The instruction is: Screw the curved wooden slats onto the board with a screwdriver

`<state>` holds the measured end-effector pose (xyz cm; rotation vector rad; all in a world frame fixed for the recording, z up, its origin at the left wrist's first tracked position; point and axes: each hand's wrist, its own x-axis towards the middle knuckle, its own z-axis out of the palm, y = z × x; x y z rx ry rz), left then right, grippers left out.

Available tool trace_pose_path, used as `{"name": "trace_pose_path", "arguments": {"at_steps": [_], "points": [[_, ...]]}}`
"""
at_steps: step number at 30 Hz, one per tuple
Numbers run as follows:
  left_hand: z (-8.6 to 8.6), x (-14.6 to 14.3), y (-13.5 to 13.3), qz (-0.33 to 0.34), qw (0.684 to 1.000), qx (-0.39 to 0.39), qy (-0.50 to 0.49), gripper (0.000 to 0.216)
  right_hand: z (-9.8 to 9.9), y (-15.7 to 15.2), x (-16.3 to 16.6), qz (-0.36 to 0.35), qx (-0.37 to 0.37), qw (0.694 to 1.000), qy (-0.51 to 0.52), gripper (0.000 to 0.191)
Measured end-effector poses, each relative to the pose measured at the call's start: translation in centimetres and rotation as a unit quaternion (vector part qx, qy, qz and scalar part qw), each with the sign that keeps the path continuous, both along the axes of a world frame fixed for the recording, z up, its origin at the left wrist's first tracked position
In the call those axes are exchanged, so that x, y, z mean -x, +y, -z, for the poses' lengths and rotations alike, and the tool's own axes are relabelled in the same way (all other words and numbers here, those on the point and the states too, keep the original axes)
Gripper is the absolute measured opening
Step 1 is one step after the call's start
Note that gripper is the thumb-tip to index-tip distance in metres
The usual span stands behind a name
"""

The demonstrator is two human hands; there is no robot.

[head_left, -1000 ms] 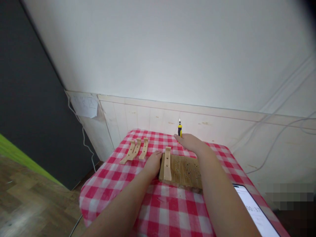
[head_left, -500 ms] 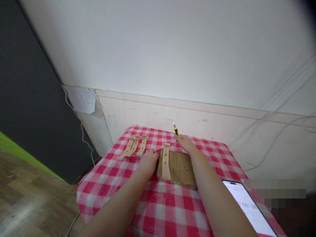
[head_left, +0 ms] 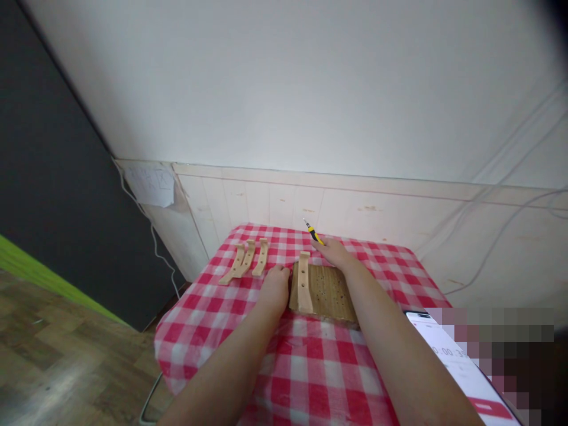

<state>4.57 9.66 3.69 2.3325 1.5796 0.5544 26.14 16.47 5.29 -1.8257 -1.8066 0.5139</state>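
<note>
My right hand (head_left: 333,251) is closed around a yellow-and-black screwdriver (head_left: 316,236), its metal tip pointing up and to the left, clear of the wood. My left hand (head_left: 276,285) rests with curled fingers against the left edge of a brown wooden board (head_left: 331,290); whatever is in those fingers is hidden. Small dark holes or marks dot the board's top. Along its left side lies a pale wooden hook (head_left: 303,284) with two holes and a raised far end. Three similar pale wooden hooks (head_left: 261,257) lie left of the board, two of them touching.
A red-and-white checked cloth (head_left: 306,367) covers the table, which stands close to a white panelled wall (head_left: 279,207). At the right edge lies a phone (head_left: 457,361) showing a running timer. Cables (head_left: 483,260) hang along the wall on the right.
The screwdriver's tip has swung left and leans over more. The view has shifted slightly, moving the table a little to the right. Hook and board keep their positions relative to each other.
</note>
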Motion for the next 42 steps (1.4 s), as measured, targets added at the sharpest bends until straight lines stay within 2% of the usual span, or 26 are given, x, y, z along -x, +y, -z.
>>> {"name": "trace_pose_path", "arguments": {"at_steps": [4, 9, 12, 21, 34, 38, 42], "points": [[0.0, 0.2, 0.0, 0.022, 0.999, -0.028, 0.019, 0.026, 0.0, 0.0, 0.0, 0.001, 0.006, 1.0, -0.016, 0.047], [-0.7, 0.3, -0.4, -0.017, 0.995, -0.028, 0.09, 0.028, -0.2, -0.1, 0.2, -0.009, 0.014, 1.0, -0.027, 0.047], [-1.2, 0.1, -0.7, -0.015, 0.993, -0.014, 0.112, 0.03, -0.3, 0.0, 0.3, -0.006, 0.026, 0.999, -0.041, 0.047], [-1.0, 0.1, -0.7, -0.005, 0.998, 0.003, 0.061, 0.026, -0.1, 0.0, 0.2, -0.001, 0.039, 0.998, -0.059, 0.046], [-1.0, 0.0, -0.9, -0.023, 0.997, -0.009, 0.075, 0.028, 0.1, -0.1, 0.0, -0.012, 0.013, 0.999, -0.033, 0.046], [-0.5, 0.1, -0.6, -0.011, 0.999, -0.042, 0.027, 0.023, 0.4, 0.0, -0.1, -0.013, 0.008, 1.0, -0.02, 0.045], [-0.8, 0.1, -0.6, -0.022, 0.986, -0.109, -0.121, 0.022, 0.4, 0.1, -0.1, -0.007, 0.01, 1.0, -0.021, 0.049]]}}
